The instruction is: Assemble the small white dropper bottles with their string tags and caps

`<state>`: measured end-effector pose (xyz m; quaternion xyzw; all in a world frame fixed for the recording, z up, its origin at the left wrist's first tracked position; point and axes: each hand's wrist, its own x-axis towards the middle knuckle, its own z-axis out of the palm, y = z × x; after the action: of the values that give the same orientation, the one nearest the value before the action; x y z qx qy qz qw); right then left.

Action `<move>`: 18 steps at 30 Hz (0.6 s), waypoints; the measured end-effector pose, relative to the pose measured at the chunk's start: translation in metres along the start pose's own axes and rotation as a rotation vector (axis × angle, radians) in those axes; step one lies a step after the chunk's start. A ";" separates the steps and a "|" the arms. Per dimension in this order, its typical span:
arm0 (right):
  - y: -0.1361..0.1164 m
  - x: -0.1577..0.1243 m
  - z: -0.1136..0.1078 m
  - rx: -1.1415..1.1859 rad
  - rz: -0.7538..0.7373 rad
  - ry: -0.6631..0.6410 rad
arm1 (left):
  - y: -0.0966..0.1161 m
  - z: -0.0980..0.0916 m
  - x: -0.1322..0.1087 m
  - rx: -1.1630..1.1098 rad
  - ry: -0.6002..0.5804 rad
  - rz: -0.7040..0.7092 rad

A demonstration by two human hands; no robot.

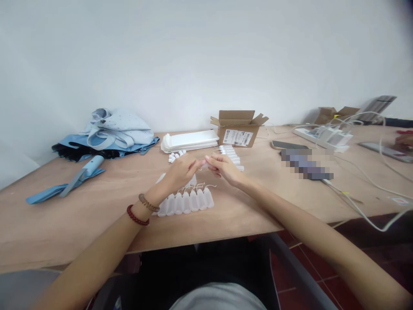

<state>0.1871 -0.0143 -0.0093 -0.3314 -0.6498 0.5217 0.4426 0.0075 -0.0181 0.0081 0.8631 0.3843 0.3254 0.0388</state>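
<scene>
My left hand [180, 172] and my right hand [224, 168] meet above the wooden table [97, 215], both pinched on a small white plastic piece [204, 163] held between the fingertips. Two bead bracelets circle my left wrist. Just below the hands lies a row of several white tapered pieces with thin strings [187, 201]. Behind my right hand sits a row of white tubes [230, 154], and a cluster of small white caps [176, 156] lies behind my left hand.
A stack of white trays [190, 140] and an open cardboard box [238, 127] stand at the back. Blue cloth and a folded umbrella [103, 133] lie at left. A phone [288, 145], a power strip [325, 135] and cables lie at right.
</scene>
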 end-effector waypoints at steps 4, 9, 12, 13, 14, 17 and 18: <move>0.009 0.012 -0.027 -0.235 -0.128 0.246 | -0.021 -0.009 0.001 -0.045 0.043 -0.105; 0.029 0.027 -0.087 -0.653 -0.257 0.556 | -0.056 -0.014 -0.001 0.235 0.114 -0.161; 0.039 0.031 -0.111 -0.799 -0.180 0.536 | -0.063 -0.013 -0.002 0.330 0.097 -0.170; 0.041 0.031 -0.116 -0.816 -0.162 0.525 | -0.063 -0.013 -0.002 0.340 0.092 -0.173; 0.043 0.031 -0.120 -0.828 -0.148 0.513 | -0.063 -0.012 -0.002 0.345 0.090 -0.177; 0.048 0.030 -0.125 -0.829 -0.138 0.464 | -0.065 -0.012 -0.003 0.340 0.091 -0.186; 0.050 0.031 -0.125 -0.828 -0.136 0.448 | -0.067 -0.011 -0.003 0.338 0.092 -0.189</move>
<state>0.2891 0.0732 -0.0429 -0.5410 -0.7119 0.1045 0.4354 -0.0431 0.0244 -0.0058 0.8017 0.5141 0.2903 -0.0937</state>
